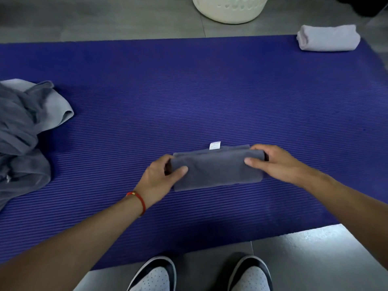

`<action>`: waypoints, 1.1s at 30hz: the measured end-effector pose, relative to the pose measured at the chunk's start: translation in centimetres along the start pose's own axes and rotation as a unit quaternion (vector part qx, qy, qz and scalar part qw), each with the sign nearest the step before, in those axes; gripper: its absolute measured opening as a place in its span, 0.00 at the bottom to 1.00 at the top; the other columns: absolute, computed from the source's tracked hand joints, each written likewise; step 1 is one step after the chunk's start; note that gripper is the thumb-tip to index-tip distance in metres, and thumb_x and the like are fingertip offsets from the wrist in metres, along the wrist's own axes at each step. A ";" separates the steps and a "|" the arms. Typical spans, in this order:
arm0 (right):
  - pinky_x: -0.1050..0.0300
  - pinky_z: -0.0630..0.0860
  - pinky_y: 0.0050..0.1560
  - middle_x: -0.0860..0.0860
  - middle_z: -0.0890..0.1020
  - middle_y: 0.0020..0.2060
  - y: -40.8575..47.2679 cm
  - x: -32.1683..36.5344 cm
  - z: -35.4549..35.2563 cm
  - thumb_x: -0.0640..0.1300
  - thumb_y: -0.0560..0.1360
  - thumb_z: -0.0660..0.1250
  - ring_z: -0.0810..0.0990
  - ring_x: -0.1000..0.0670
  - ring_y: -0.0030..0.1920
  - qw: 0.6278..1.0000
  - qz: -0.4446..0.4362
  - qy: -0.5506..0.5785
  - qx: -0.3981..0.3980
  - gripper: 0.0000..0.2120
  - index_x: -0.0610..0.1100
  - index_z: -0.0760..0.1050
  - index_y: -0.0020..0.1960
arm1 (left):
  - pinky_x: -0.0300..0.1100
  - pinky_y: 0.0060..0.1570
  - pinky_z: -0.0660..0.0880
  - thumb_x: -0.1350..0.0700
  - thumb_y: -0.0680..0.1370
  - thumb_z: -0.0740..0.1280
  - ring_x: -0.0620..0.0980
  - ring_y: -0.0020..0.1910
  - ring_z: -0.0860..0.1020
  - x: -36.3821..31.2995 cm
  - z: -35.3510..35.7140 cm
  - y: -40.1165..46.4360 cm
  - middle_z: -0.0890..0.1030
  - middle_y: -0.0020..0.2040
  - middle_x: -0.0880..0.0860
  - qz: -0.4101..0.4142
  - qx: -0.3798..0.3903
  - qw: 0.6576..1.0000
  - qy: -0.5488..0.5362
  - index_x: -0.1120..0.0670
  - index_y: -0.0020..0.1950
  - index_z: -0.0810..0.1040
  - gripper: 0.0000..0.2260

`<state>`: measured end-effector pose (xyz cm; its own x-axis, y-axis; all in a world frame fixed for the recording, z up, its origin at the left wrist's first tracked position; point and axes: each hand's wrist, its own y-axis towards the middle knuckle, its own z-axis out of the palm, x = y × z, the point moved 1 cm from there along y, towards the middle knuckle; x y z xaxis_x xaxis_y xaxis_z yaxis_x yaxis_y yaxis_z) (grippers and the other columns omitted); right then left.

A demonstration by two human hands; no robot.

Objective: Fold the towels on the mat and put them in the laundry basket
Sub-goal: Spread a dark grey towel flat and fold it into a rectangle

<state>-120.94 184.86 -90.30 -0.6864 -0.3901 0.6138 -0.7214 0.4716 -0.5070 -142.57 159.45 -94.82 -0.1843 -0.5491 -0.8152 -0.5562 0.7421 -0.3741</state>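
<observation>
Shoes (199, 276) at mat (189, 85) edge; left hand (161, 177) & right hand (273, 162) pinch dark towel (216, 169) ends mid-mat. Keep edges square, press flat, then basket (228, 9) beyond the mat.

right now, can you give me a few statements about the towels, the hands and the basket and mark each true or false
1. Both hands grip the dark grey folded towel, the left hand at one end and the right hand at the other. True.
2. The pale folded towel lies inside the laundry basket. False: it lies on the far right corner of the blue mat, outside the basket.
3. A heap of unfolded grey towels lies at the mat's left edge. True.
4. The basket stands on the mat. False: it stands on the floor beyond the mat.
5. A white label shows at the held towel's far edge. True.
</observation>
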 end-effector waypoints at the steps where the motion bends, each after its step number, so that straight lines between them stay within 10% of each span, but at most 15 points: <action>1: 0.58 0.77 0.48 0.59 0.85 0.44 0.4 0.0 0.2 0.57 0.79 0.69 0.83 0.58 0.46 0.999 0.020 0.012 -0.026 0.06 0.56 0.80 0.51 | 0.46 0.44 0.80 0.41 0.79 0.69 0.44 0.44 0.82 -0.2 0.2 0.5 0.83 0.46 0.47 -0.003 -0.018 1.000 0.000 0.45 0.52 0.77 0.09; 7: 0.53 0.78 0.48 0.51 0.81 0.53 2.1 1.1 2.0 0.56 0.80 0.67 0.82 0.47 0.53 0.984 0.087 -0.057 -0.148 0.18 0.49 0.73 0.64 | 0.37 0.35 0.69 0.45 0.82 0.66 0.46 0.41 0.78 -1.2 2.0 3.1 0.79 0.43 0.50 -0.047 -0.104 0.992 0.051 0.54 0.49 0.74 0.12; 12: 0.37 0.72 0.66 0.43 0.66 0.74 2.0 2.8 5.3 0.58 0.83 0.54 0.68 0.39 0.72 0.892 -0.078 -0.382 -0.229 0.26 0.48 0.62 0.78 | 0.44 0.43 0.71 0.44 0.80 0.68 0.50 0.45 0.76 0.1 2.2 3.4 0.77 0.46 0.52 -0.015 -0.150 0.982 0.117 0.53 0.50 0.75 0.13; 18: 0.35 0.45 0.80 0.50 0.49 0.83 4.3 0.0 7.4 0.66 0.80 0.35 0.43 0.44 0.82 0.950 -0.049 -0.295 -0.093 0.33 0.59 0.47 0.82 | 0.49 0.52 0.80 0.42 0.77 0.72 0.51 0.51 0.79 -0.3 1.9 3.7 0.80 0.51 0.49 -0.087 -0.152 0.982 0.070 0.52 0.60 0.75 0.19; 27: 0.34 0.48 0.80 0.38 0.57 0.81 3.1 -0.7 7.7 0.74 0.77 0.42 0.52 0.38 0.81 0.949 0.192 -0.168 -0.183 0.48 0.36 0.57 0.80 | 0.48 0.45 0.84 0.43 0.70 0.79 0.51 0.40 0.85 -0.6 0.8 5.0 0.86 0.41 0.52 -0.209 -0.098 0.973 0.024 0.53 0.44 0.85 0.15; 33: 0.38 0.64 0.72 0.45 0.71 0.69 2.4 0.4 5.6 0.73 0.74 0.62 0.65 0.41 0.72 0.958 0.229 -0.057 -0.162 0.35 0.42 0.77 0.61 | 0.42 0.40 0.81 0.50 0.70 0.81 0.49 0.44 0.86 -1.8 -0.1 5.8 0.87 0.43 0.52 -0.255 -0.006 0.965 -0.067 0.55 0.48 0.86 0.12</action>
<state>-123.50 181.41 -94.67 -0.9434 -0.1587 0.2911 -0.2879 0.8276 -0.4818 -145.51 164.70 -95.43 0.2216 -0.7867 -0.5762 -0.5558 0.3836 -0.7375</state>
